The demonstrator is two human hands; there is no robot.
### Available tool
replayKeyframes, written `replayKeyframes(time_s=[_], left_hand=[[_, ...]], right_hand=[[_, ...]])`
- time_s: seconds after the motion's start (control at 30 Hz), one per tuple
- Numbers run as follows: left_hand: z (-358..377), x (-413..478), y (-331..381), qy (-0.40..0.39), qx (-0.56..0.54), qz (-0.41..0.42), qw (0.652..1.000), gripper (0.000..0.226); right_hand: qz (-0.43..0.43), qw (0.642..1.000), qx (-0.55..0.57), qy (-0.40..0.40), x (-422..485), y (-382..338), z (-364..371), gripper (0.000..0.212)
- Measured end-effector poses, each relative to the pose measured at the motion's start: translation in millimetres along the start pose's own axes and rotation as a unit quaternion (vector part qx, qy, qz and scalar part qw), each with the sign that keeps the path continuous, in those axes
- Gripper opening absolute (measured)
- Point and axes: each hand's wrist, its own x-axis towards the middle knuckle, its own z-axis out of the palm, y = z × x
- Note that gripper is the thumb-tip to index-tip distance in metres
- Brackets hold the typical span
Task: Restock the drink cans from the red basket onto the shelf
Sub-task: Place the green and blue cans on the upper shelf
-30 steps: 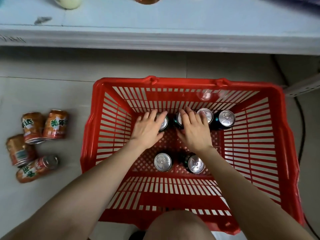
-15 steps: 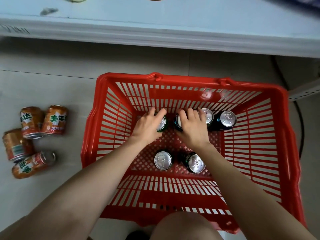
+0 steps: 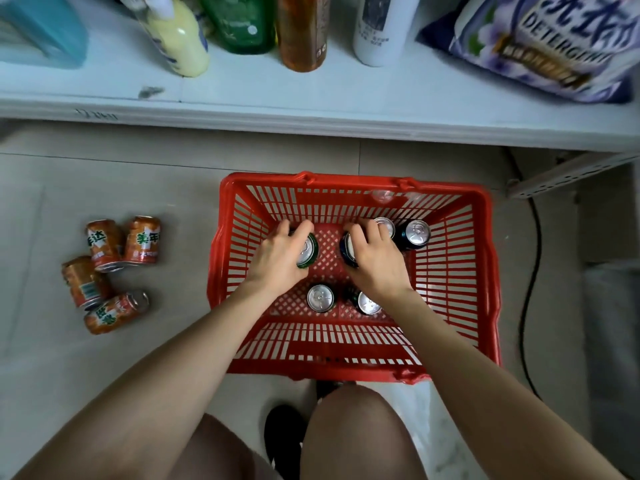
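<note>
While both stand near upright by the far wall of the red basket point(image 3: 491, 271), long axes roughly vertical and tab ends up, the green can point(image 3: 308, 254) is gripped by the curled fingers of the left hand point(image 3: 277, 261), and the dark can point(image 3: 347, 252) by those of the right hand point(image 3: 377, 265). Smooth, thin walls are judged slippery and dentable, with some weight if the cans are full, so a wrap round mid-body is advised.

The red basket point(image 3: 214, 271) is moulded in glossy, slatted plastic. The drink cans point(image 3: 321, 298) are made of metal, and their lids are left bare and brightly polished. The orange cans point(image 3: 142, 240) are coated in shiny print. The shelf point(image 3: 311, 98) is finished in matt white, scuffed in one spot. The floor point(image 3: 86, 375) is laid with smooth, faintly sheened tile.
</note>
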Motion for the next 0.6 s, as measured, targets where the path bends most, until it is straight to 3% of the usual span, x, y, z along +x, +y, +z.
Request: replayKeyframes(time_s=[0.4,0.6], left_hand=[[-149,-98,59,0.004,0.001,-0.004,1.000,0.066],[-232,-153,88,0.010,0.007,0.013,1.000,0.070]], right_hand=[[-0.013,0.999,-0.007,-0.039,-55,-52,-181,0.058],[-0.018,1.000,-0.005,-0.015,-93,-77,-288,0.062]])
